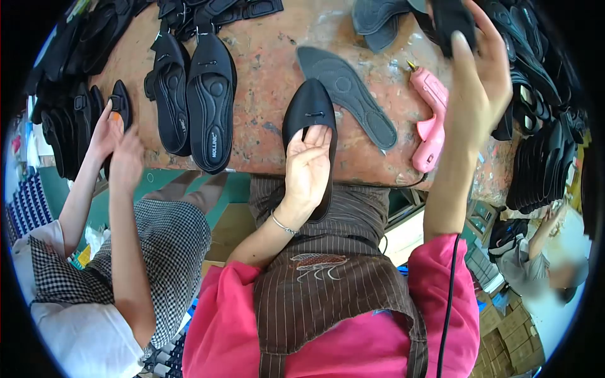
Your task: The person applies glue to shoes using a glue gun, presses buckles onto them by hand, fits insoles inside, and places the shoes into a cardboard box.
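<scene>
My left hand (305, 173) holds a black pointed flat shoe (309, 104) at the table's front edge, toe pointing away from me, fingers inside its opening. Behind the shoe a dark grey insole (362, 104) lies slantwise on the table. My right hand (488, 82) is raised at the upper right, thumb and fingers closed on a flat black piece (452, 25); its exact kind is unclear, and the frame's top edge cuts it off. Near my right forearm lies a pink glue gun (430, 120), its nozzle pointing away, its cord running off the front edge.
A pair of black shoes (212, 107) with insoles stands left of me. More grey insoles (381, 22) lie at the back, and stacked black shoe parts (541, 170) at the right. A co-worker's hands (126, 157) handle a black shoe (121, 101) at the left. Another person (535, 264) is at far right.
</scene>
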A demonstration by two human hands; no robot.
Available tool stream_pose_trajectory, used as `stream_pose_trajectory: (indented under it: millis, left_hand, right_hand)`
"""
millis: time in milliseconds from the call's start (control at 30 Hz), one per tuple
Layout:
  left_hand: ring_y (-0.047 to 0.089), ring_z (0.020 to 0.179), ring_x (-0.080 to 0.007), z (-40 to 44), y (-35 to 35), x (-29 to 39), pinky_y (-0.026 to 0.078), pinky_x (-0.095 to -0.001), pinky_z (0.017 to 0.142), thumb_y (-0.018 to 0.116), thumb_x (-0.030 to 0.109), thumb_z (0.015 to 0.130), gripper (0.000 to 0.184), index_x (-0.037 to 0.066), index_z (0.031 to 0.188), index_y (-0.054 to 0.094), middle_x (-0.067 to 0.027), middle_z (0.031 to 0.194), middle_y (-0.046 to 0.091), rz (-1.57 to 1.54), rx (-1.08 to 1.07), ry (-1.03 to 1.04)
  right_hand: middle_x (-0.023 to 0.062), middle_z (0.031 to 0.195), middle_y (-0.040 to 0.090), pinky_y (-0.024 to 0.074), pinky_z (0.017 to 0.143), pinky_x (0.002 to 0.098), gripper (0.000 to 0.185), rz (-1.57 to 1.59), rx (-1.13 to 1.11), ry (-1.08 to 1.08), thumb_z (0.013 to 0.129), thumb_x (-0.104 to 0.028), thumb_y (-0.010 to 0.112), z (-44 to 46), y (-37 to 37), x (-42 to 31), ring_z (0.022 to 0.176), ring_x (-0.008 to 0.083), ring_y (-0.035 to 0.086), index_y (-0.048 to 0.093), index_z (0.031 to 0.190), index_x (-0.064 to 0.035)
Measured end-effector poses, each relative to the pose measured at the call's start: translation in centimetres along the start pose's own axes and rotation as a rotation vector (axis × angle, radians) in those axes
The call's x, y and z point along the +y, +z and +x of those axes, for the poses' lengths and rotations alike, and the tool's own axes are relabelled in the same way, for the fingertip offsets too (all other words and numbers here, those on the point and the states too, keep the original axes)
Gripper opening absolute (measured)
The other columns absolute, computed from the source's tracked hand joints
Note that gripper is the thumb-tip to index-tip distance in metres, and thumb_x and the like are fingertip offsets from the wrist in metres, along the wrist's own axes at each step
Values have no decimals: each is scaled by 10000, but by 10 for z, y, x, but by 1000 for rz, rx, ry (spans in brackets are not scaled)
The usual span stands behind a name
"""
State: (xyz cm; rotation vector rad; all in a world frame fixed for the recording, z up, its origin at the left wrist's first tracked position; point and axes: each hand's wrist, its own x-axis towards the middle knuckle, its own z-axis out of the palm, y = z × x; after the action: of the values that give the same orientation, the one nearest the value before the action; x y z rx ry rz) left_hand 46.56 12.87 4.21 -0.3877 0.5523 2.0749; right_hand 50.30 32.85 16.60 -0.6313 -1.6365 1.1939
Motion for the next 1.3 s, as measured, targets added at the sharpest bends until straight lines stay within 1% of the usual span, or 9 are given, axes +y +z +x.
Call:
stream_pose_trajectory:
  millis: [267,433,633,733,900,1000,1133,1167,1300]
  left_hand:
    - [340,1283,-290,1,-1,1,162,-393,1155,442,-193,711,476,-72,1161,346,-218,1207,441,-19,27,-32]
    - [342,1288,-296,2,-8,1,178,-396,1146,447,-189,719,480,-52,1177,399,-227,1244,437,-5,-4,-40]
    - [296,1321,-303,1,1,2,164,-403,1157,419,-185,730,523,-80,1232,319,-237,1276,404,56,37,-37]
    - [279,1334,-302,2,-8,0,162,-403,1157,428,-186,728,542,-80,1245,309,-236,1284,399,24,25,-28]
    - [317,1309,-292,0,5,0,174,-396,1154,442,-173,740,401,-57,1120,392,-209,1236,437,71,58,-26]
    - [345,1285,-282,0,5,1,187,-390,1150,449,-155,753,354,-55,1089,405,-193,1220,448,87,34,-17]
    - [311,1316,-292,0,-2,1,180,-392,1146,460,-142,756,450,-77,1194,379,-224,1311,401,73,20,-25]
    - [286,1338,-301,1,-1,0,171,-395,1145,464,-141,754,501,-85,1242,367,-243,1357,376,70,24,-26]
    - [310,1320,-289,1,-6,2,190,-392,1140,461,-130,760,485,-82,1234,373,-224,1320,413,43,35,-48]
  right_hand:
    - [169,961,597,458,772,417,197,-847,-557,447,709,-41,614,-134,-40,29,875,340,581,648,903,-31]
    - [148,1142,499,393,828,422,538,-1104,-465,36,667,-185,723,-112,-9,43,1000,304,490,531,1146,-37]
    - [106,948,534,379,779,388,347,-1293,-653,-232,696,-159,600,-69,6,75,871,261,498,590,1005,-2]
    - [217,1213,478,264,1027,527,203,-1265,-449,-422,690,-140,573,-17,14,65,1251,366,350,621,832,-3]
    - [314,1446,165,261,935,726,1074,-1307,-608,40,625,-406,787,26,21,112,1312,559,142,155,1461,-173]
    - [313,1457,143,302,919,718,996,-1160,-729,383,639,-343,773,57,32,113,1305,572,156,211,1449,-201]
    - [306,1475,77,301,917,723,836,-1230,-742,387,691,-204,698,58,40,123,1299,592,130,277,1413,-192]
    - [314,1370,337,422,883,627,639,-1336,-664,217,737,-120,628,49,36,122,1236,541,344,392,1330,-153]
    - [198,817,649,537,688,436,309,-1208,-519,-29,787,-54,537,76,6,123,779,377,648,594,1085,-108]
